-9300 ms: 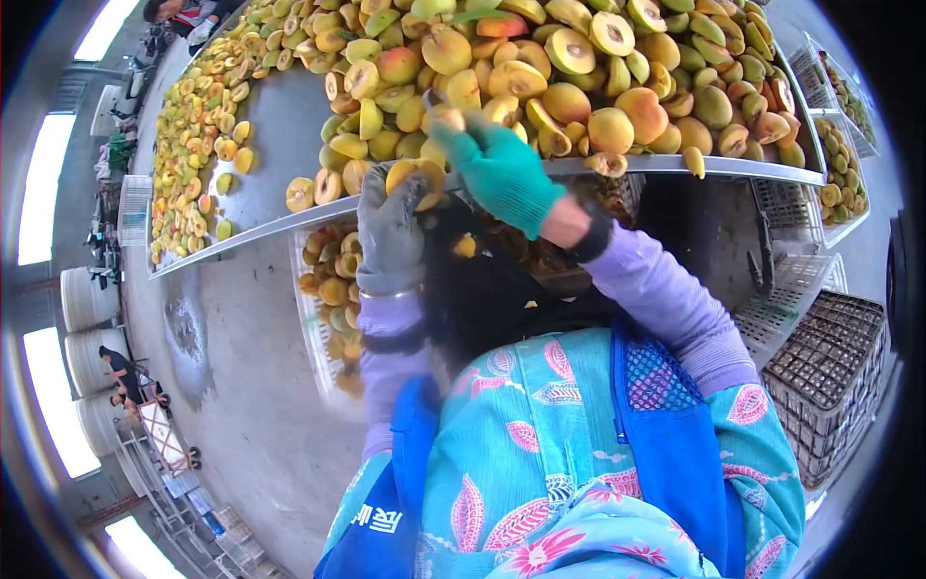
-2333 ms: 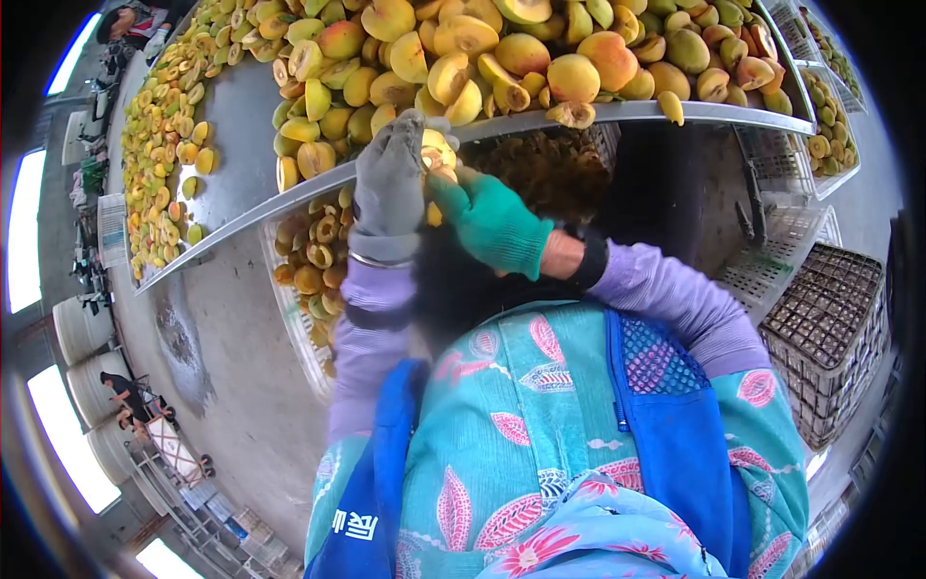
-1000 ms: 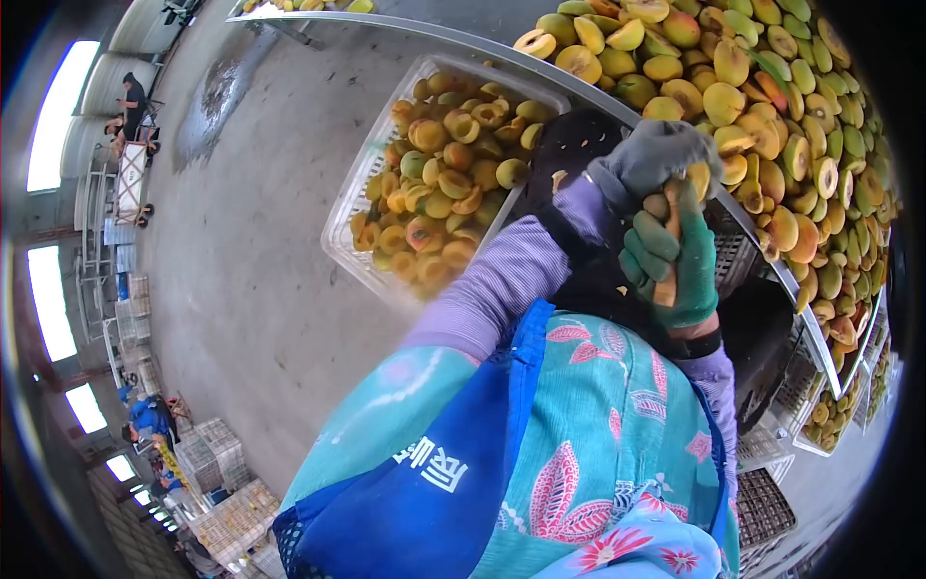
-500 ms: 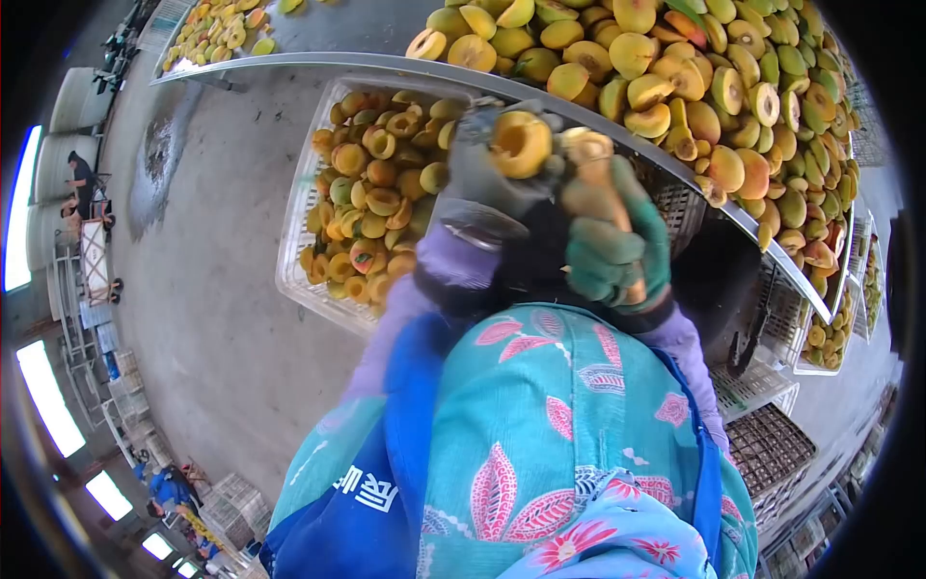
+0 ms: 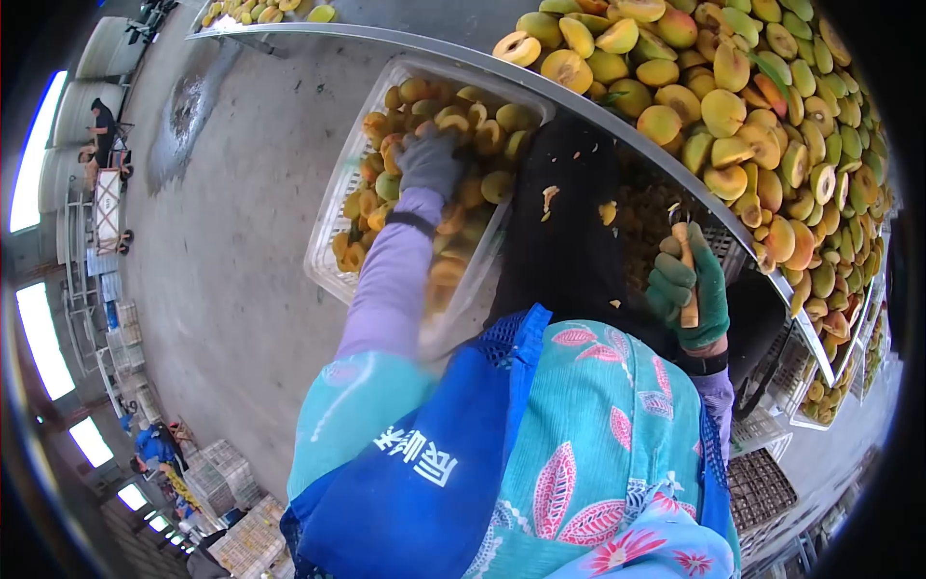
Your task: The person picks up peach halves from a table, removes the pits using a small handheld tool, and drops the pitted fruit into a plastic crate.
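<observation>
Hands apart: left hand [image 5: 431,164], grip indiscernible, could bruise stone-fruit halves [image 5: 497,186] in the left crate [image 5: 330,253] by pressing among them; right hand [image 5: 711,280] is clenched round a wooden-handled tool [image 5: 686,256] near the bench [image 5: 641,145].

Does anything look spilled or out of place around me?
Yes: bits of fruit lie scattered on the black legwear, outside the white crate. A dark, shiny patch also marks the floor; it may be wet.

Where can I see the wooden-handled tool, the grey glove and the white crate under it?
Wooden-handled tool [image 5: 686,256]: head view, on its handle.
Grey glove [image 5: 430,166]: head view, on the back of it.
White crate [image 5: 328,261]: head view, on its side wall.
</observation>
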{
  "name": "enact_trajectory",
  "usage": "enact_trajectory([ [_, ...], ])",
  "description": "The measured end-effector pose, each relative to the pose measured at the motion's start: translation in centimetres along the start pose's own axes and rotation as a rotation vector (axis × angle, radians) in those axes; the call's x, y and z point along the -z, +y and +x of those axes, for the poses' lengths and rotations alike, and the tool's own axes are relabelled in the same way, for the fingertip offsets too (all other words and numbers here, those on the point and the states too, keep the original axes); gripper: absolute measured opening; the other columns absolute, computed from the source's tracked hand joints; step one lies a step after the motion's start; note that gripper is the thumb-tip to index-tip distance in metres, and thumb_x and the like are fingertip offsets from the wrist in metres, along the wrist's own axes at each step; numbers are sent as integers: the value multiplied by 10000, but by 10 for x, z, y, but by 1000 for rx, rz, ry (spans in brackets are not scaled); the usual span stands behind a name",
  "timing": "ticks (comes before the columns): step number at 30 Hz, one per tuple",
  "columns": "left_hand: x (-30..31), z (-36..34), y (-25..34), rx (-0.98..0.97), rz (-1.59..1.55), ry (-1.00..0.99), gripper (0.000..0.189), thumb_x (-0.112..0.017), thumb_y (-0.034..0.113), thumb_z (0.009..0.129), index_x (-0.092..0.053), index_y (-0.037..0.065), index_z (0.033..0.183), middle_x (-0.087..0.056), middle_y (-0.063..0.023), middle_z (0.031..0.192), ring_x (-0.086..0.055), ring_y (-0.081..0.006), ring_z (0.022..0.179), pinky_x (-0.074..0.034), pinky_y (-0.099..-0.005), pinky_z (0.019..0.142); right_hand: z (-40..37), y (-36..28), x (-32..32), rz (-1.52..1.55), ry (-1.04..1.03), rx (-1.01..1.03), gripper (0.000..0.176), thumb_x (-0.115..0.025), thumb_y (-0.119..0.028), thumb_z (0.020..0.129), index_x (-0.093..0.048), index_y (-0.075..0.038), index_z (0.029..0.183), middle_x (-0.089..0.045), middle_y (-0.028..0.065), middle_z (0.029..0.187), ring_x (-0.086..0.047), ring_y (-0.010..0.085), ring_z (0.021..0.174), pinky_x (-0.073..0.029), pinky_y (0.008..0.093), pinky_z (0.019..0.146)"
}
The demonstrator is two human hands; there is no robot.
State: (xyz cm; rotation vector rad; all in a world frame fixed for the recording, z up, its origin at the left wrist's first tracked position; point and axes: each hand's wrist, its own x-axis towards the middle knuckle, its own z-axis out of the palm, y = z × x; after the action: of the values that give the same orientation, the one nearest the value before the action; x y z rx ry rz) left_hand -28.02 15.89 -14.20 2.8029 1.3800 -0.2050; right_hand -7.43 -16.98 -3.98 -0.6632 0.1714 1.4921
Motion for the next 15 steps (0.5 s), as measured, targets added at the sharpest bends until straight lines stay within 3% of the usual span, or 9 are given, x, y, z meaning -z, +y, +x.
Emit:
enact_trajectory([
  [1,0,-9,-12,5,5,49,478,-621,443,790,-593,229,1217,-481,-114,1324,-476,-388,1173,-352,-537,985,3,4,-3,13,1,-10,399,-410,-462,993,-590,-115,911,-367,-82,537,-365,68,413,-314,253,391],
  [4,-1,-41,-45,301,-251,-17,462,-584,445,812,-606,175,1186,-531,-147,1253,-496,-393,1140,-359,-485,1009,5,13,-13,-32,5,-46,415,-378,-451,1007,-589,-103,928,-368,-78,541,-364,71,426,-305,253,403],
  [7,-27,-75,-74,414,-378,63,509,-564,488,819,-585,160,1208,-558,-180,1208,-506,-397,1122,-393,-434,981,11,19,-10,-91,14,-76,421,-371,-452,1010,-598,-104,941,-366,-73,541,-361,76,431,-303,251,412],
  [11,-42,-130,-93,338,-479,265,477,-577,473,812,-612,140,1152,-558,-218,1203,-499,-407,1131,-393,-451,967,4,27,-14,-249,176,-47,407,-418,-487,986,-586,-122,922,-369,-64,539,-361,83,428,-313,250,408],
  [15,-60,-181,-136,426,-267,-41,431,-576,440,812,-631,121,1097,-578,-229,1137,-524,-400,1089,-419,-472,914,4,26,-13,-371,336,34,403,-477,-532,949,-555,-141,886,-377,-54,536,-361,91,415,-315,250,393],
])
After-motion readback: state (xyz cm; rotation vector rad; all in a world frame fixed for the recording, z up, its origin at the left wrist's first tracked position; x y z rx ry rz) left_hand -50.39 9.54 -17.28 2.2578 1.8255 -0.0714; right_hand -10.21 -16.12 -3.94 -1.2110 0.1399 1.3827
